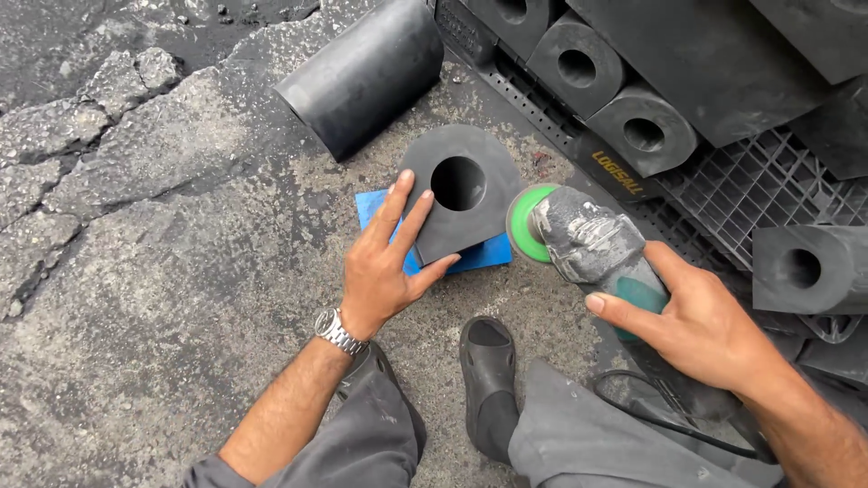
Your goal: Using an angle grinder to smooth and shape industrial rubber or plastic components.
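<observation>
A black rubber block (479,212) with a round hole through it stands upright on a blue pad (479,256) on the ground. My left hand (384,267) presses against its left side, fingers spread over the face and thumb at its lower edge. My right hand (701,321) grips the body of a dusty angle grinder (592,242). The grinder's green disc (523,223) touches the right edge of the block.
A black half-round rubber piece (366,72) lies behind the block. Several more holed rubber blocks (642,131) are stacked on a black plastic pallet (750,185) at the right. Cracked asphalt (136,181) spreads to the left. My black shoe (488,366) and the grinder's cable (669,420) are below.
</observation>
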